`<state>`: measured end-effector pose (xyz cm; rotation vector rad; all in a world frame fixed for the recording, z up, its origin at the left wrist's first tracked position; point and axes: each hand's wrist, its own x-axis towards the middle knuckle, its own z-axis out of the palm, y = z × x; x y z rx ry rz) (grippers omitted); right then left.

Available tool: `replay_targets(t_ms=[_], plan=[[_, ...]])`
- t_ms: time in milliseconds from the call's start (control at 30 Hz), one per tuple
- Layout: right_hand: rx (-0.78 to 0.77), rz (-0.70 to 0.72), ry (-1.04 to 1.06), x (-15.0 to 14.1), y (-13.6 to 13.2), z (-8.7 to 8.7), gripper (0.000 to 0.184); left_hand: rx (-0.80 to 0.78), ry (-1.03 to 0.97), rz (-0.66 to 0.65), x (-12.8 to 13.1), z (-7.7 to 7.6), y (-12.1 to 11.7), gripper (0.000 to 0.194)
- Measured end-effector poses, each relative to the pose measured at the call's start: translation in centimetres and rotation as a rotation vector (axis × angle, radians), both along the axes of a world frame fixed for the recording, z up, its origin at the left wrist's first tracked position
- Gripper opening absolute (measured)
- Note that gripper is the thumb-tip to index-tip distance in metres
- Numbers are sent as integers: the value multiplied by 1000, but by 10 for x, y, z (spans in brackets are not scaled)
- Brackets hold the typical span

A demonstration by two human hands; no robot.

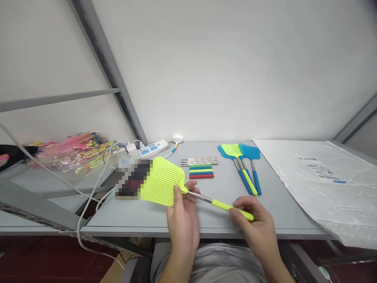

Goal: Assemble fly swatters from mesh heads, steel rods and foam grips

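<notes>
I hold a yellow fly swatter (pixel 165 181) over the front edge of the grey table (pixel 273 196). My left hand (pixel 183 220) pinches it at the neck, where the mesh head meets the metal rod. My right hand (pixel 256 226) is closed round its yellow grip. The swatter lies nearly level, with its head pointing left.
Three finished swatters (pixel 243 161), two blue and one yellow, lie further back. Metal rods (pixel 199 160) and coloured grip sleeves (pixel 201 171) sit mid-table. A power strip (pixel 149 148) with cables is at the back left. Plastic bags (pixel 326 184) cover the right side. Pink and yellow parts (pixel 70 151) pile on the left shelf.
</notes>
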<state>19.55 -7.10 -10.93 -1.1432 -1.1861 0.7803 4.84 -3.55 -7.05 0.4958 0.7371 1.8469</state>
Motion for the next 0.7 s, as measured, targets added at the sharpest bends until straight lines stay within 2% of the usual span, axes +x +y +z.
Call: replay_targets(t_ms=[133, 233, 333, 433, 700], plan=[[80, 60, -553, -15, -1, 3, 13, -12, 55, -129, -3, -6, 3, 40], [128, 47, -740, -21, -1, 4, 19, 15, 128, -208, -2, -8, 2, 40], [68, 61, -727, -20, -3, 5, 29, 41, 253, -293, 0, -8, 0, 39], [7, 90, -642, -17, -4, 6, 29, 47, 378, -357, 0, -8, 0, 39], [-37, 129, -327, -21, -4, 8, 16, 61, 567, -292, -3, -14, 3, 28]])
